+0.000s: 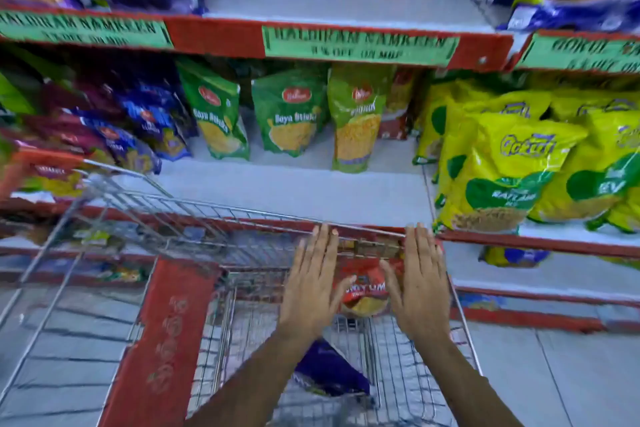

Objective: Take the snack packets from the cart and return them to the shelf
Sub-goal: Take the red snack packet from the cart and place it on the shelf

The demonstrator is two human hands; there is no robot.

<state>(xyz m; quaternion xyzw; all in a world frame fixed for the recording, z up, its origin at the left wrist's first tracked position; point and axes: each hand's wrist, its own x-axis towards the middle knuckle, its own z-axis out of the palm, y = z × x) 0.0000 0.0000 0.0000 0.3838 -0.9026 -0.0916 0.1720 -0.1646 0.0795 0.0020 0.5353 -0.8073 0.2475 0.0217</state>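
A red snack packet [367, 288] stands inside the wire cart [180, 218], against its far right corner. My left hand [313, 282] is flat on the packet's left side and my right hand [417, 282] on its right side, fingers straight and pointing at the shelf; the thumbs touch the packet's front. A purple packet [329, 371] lies on the cart floor below my left forearm. The middle shelf [294, 191] lies just beyond the cart, with a bare white stretch in front of green packets [289, 114].
Yellow-green packets [502, 170] crowd the shelf at right, blue and maroon packets [138, 128] at left. The upper shelf [346, 3] carries purple and red bags above green price labels. The cart's red child-seat flap [169, 340] stands at left. Lower shelves hold more packets.
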